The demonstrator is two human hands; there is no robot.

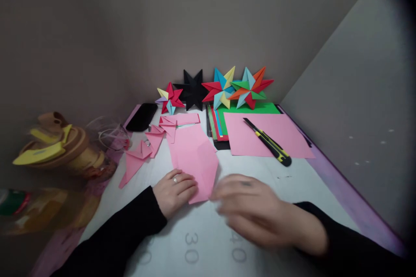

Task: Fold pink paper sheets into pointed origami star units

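Observation:
A partly folded pink paper [195, 156] lies on the white mat [292, 181] in front of me. My left hand [175, 192], with a ring on one finger, rests on the paper's near left edge, its fingers curled on the sheet. My right hand [260, 212] is just right of the paper's near corner and is smeared by motion, so its fingers are unclear. Several folded pink pieces [152, 143] lie to the left of the sheet.
A yellow-and-black utility knife [269, 143] lies on a flat pink sheet [292, 132] over a stack of coloured paper [217, 127]. Several paper stars [224, 88] lean against the back wall. A black phone [142, 117], a plastic container [110, 136] and blurred objects [55, 147] sit at left.

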